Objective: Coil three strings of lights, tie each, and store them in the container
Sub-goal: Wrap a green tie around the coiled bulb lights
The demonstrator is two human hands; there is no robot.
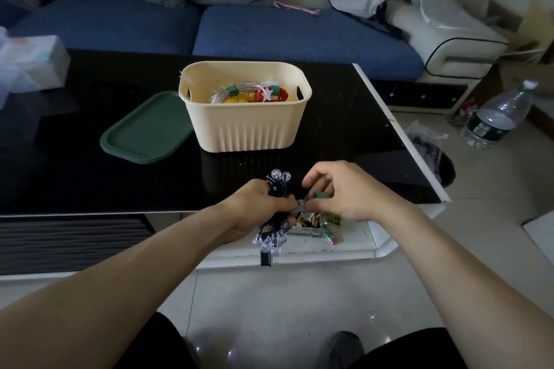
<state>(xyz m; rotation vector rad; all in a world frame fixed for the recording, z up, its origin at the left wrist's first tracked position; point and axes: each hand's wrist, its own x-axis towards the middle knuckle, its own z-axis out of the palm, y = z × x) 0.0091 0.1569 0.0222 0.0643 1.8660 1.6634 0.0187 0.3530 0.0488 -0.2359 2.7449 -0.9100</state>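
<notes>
The left hand grips a coiled string of lights on dark wire, fingers curled round the middle of the bundle; clear round bulbs stick out above and below the fist. The right hand pinches a green tie between thumb and fingers, just beside the bundle. Both hands are held over the near edge of the black table. Farther back on the table stands a cream container, open, holding two coiled strings, each bound with a green tie. Its green lid lies flat to the left, touching the container's base.
</notes>
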